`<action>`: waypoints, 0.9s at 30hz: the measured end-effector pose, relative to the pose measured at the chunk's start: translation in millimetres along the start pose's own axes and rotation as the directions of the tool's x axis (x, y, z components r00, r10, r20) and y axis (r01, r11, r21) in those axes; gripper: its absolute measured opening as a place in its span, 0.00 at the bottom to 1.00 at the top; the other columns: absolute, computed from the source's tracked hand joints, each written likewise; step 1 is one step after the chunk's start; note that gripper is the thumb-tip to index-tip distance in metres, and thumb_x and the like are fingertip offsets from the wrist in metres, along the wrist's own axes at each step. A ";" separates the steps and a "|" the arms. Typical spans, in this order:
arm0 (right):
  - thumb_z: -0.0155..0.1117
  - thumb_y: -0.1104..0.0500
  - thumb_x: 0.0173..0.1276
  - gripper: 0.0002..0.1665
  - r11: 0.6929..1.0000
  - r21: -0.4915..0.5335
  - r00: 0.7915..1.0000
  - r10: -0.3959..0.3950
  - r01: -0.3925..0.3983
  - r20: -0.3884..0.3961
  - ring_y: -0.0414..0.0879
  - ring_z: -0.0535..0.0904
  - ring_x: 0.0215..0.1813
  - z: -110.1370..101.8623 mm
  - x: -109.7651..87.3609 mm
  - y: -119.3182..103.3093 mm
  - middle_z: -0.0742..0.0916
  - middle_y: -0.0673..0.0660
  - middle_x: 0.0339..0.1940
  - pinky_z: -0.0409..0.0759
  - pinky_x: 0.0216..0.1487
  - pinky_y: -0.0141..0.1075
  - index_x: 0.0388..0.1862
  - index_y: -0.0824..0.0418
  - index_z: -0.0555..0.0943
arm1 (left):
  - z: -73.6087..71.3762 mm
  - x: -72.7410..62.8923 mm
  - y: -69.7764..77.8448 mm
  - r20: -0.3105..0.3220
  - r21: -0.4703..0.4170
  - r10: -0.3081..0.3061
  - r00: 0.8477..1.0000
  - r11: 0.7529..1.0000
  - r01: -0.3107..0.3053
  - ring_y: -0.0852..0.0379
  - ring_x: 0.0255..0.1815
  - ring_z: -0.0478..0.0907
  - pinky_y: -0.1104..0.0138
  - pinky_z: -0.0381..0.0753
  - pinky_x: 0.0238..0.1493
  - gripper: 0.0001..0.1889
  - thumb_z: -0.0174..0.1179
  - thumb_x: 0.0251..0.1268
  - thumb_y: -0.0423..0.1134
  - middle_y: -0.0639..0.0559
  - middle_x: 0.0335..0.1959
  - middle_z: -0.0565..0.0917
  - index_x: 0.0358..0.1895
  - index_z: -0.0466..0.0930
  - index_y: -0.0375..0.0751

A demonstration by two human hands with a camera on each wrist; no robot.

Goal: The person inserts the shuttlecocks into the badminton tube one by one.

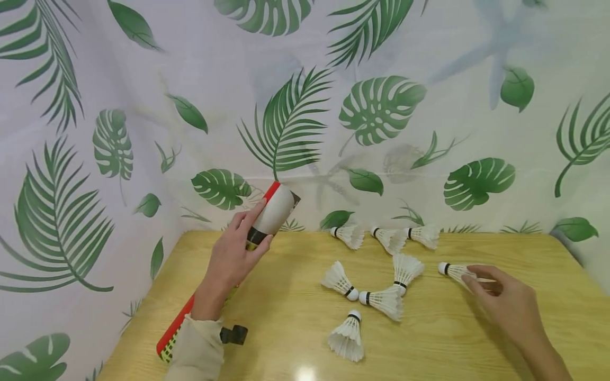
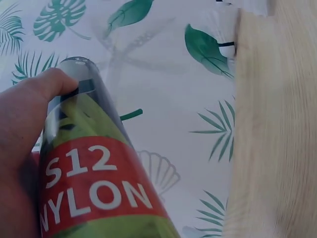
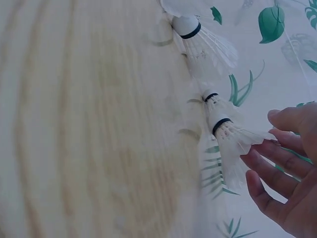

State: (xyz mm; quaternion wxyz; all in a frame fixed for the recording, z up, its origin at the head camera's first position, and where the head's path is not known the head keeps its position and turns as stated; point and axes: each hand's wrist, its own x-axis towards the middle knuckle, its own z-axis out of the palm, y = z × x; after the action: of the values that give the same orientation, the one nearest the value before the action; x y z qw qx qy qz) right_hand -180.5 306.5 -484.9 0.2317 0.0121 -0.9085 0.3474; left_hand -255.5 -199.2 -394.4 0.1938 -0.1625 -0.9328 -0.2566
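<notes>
A pale cloth sleeve [image 1: 197,344] comes in nearest, with one small black block [image 1: 233,334] beside the wrist. The left hand [image 1: 233,259] grips one tube [image 1: 274,211], fingers and thumb curved round it near the upper end. The tube is smooth and long, tilted upward and away, its lower end close to the near left part of the table [image 1: 286,317]; its side shows a red stripe, a black band, yellow-green patches and a greyish top part. White letters on a red patch read "S12 NYLON".

Eight shuttlecocks are in view, each with a rounded white head, a black band and a ribbed, flaring white skirt. One shuttlecock [image 1: 347,341] lies alone at the near middle, its head pointing away. The right hand [image 1: 510,301] pinches a second shuttlecock [image 1: 459,272] by the skirt, the head pointing left, clear of the fingers; whether it touches the table I cannot tell.

Beyond the lone one, three shuttlecocks [image 1: 381,302] lie in a close cluster between the two hands, apart from the fingers. Farther back, three more shuttlecocks [image 1: 350,236] lie along the far edge, heads to the left, the two on the right close together.

The table has a yellowish wood grain. Behind it hangs a pale sheet [image 1: 200,58] printed with green leaves.
</notes>
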 end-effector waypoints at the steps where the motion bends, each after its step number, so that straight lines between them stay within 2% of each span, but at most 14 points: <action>1: 0.73 0.56 0.69 0.15 1.000 -0.004 1.000 0.004 -0.004 0.002 0.13 0.74 0.29 -3.3 0.2 0.2 0.91 0.63 0.39 0.74 0.27 0.18 0.51 0.61 0.88 | 0.8 0.4 2.7 -0.002 -0.008 0.025 1.000 1.000 -0.025 0.46 0.46 0.79 0.53 0.84 0.39 0.37 0.63 0.72 0.50 0.45 0.64 0.72 0.81 0.58 0.67; 6: 0.72 0.53 0.70 0.13 0.999 -0.013 0.999 0.034 -0.034 -0.004 0.14 0.75 0.30 -21.2 2.1 -2.7 0.89 0.37 0.37 0.74 0.27 0.20 0.49 0.57 0.89 | 8.0 5.2 17.3 -0.018 -0.045 0.169 0.985 0.984 -0.170 0.47 0.47 0.80 0.56 0.85 0.38 0.35 0.61 0.72 0.48 0.47 0.69 0.70 0.80 0.60 0.67; 8: 0.72 0.52 0.71 0.13 0.999 -0.003 0.999 0.039 -0.039 -0.004 0.14 0.76 0.31 -24.3 2.9 -5.0 0.86 0.30 0.37 0.75 0.27 0.20 0.48 0.57 0.89 | 9.8 5.9 20.9 -0.033 -0.056 0.207 0.978 0.976 -0.209 0.47 0.48 0.80 0.55 0.85 0.39 0.35 0.62 0.72 0.47 0.48 0.71 0.69 0.79 0.62 0.67; 14: 0.71 0.55 0.71 0.13 0.997 0.049 0.998 0.067 -0.066 -0.021 0.14 0.76 0.31 -24.4 2.4 -12.2 0.82 0.25 0.35 0.77 0.27 0.20 0.48 0.61 0.89 | 10.4 1.1 25.5 -0.047 -0.130 0.246 0.968 0.959 -0.250 0.46 0.54 0.79 0.53 0.85 0.45 0.34 0.64 0.71 0.45 0.52 0.74 0.68 0.78 0.66 0.64; 19: 0.71 0.58 0.70 0.12 0.992 0.109 0.996 0.072 -0.066 -0.055 0.16 0.78 0.33 -23.5 3.6 -18.5 0.83 0.26 0.36 0.77 0.31 0.18 0.48 0.64 0.88 | 8.5 -3.1 28.3 -0.073 -0.182 0.267 0.961 0.944 -0.276 0.45 0.60 0.78 0.51 0.84 0.51 0.33 0.65 0.71 0.43 0.51 0.75 0.68 0.78 0.67 0.61; 23: 0.71 0.60 0.70 0.12 0.991 0.130 0.994 0.058 -0.046 -0.094 0.16 0.79 0.35 -26.2 8.4 -25.6 0.81 0.24 0.40 0.76 0.35 0.16 0.48 0.65 0.88 | 6.7 -3.0 33.5 -0.116 -0.187 0.297 0.948 0.931 -0.314 0.47 0.63 0.76 0.51 0.83 0.52 0.32 0.65 0.71 0.43 0.51 0.76 0.67 0.77 0.68 0.60; 27: 0.71 0.64 0.69 0.11 0.989 0.150 0.991 0.026 -0.006 -0.134 0.17 0.80 0.36 -32.8 13.7 -31.5 0.81 0.23 0.41 0.76 0.37 0.15 0.48 0.67 0.88 | 7.9 -1.5 39.7 -0.128 -0.189 0.337 0.933 0.915 -0.357 0.48 0.66 0.74 0.52 0.83 0.54 0.32 0.64 0.72 0.43 0.52 0.77 0.65 0.77 0.68 0.59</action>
State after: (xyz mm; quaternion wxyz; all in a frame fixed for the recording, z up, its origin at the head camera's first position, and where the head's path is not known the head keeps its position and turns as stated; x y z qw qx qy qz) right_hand -173.4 305.3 -438.0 0.2887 -0.0013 -0.8621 0.4165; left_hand -240.4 -162.9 -384.8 0.2613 -0.3329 -0.8469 -0.3221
